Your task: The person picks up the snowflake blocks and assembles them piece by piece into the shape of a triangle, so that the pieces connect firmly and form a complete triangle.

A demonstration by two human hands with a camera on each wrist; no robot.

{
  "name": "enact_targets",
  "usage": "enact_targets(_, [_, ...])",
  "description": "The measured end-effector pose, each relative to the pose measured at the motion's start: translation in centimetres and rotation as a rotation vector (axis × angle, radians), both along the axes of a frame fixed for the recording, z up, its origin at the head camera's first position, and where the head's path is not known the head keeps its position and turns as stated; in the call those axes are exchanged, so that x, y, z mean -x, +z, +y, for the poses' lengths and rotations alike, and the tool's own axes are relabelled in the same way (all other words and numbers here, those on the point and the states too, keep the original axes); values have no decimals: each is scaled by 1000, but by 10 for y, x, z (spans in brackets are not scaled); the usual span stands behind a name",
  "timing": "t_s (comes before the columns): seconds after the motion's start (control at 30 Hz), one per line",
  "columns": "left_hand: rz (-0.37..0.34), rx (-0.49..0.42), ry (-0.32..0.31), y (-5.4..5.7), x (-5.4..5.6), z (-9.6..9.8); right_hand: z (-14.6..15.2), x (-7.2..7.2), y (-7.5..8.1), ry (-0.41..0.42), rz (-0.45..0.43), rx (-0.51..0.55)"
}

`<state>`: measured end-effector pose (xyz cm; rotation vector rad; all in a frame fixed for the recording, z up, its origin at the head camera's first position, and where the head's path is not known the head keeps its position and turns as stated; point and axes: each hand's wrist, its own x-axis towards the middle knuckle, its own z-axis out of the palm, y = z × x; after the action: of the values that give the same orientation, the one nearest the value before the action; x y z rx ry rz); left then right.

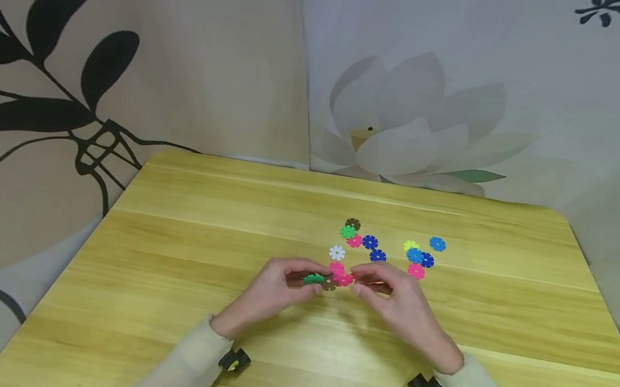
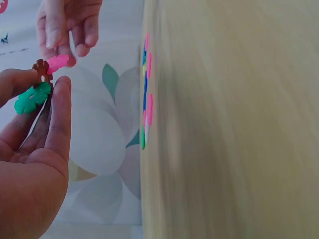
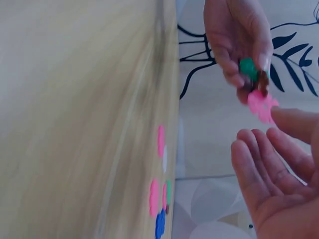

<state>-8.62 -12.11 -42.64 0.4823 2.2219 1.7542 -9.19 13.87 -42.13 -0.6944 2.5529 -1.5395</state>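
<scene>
My left hand (image 1: 283, 285) pinches a small joined group of notched plastic snowflake discs above the table. In the group are a green disc (image 2: 32, 98), a brown disc (image 2: 42, 69) and a pink disc (image 3: 263, 105) that sticks out towards the right. Close by that pink disc is my right hand (image 1: 398, 300), its thumb and fingers spread a little apart. In the right wrist view the thumb tip overlaps the pink edge; whether it touches cannot be told. Another pink disc (image 1: 337, 268) lies on the table just behind the group.
Loose discs lie on the wooden table (image 1: 166, 305) beyond my hands: a white disc (image 1: 337, 252), dark blue discs (image 1: 377, 255), and a green disc (image 1: 349, 232) overlapping others. Further right are a pink disc (image 1: 416, 271) and a light blue disc (image 1: 438, 244). Patterned walls stand behind.
</scene>
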Motion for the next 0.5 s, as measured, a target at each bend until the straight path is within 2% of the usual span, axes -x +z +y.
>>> enact_targets(0.2, [-4,13,24,0,0,-8,11,12,-4,-3,66,-183])
enact_targets(0.37, [-9,22,31,1,0,-10,19,29,-10,75,184,-345])
enact_targets(0.5, [0,26,26,1,1,-11,22,40,-12,137,222,-445])
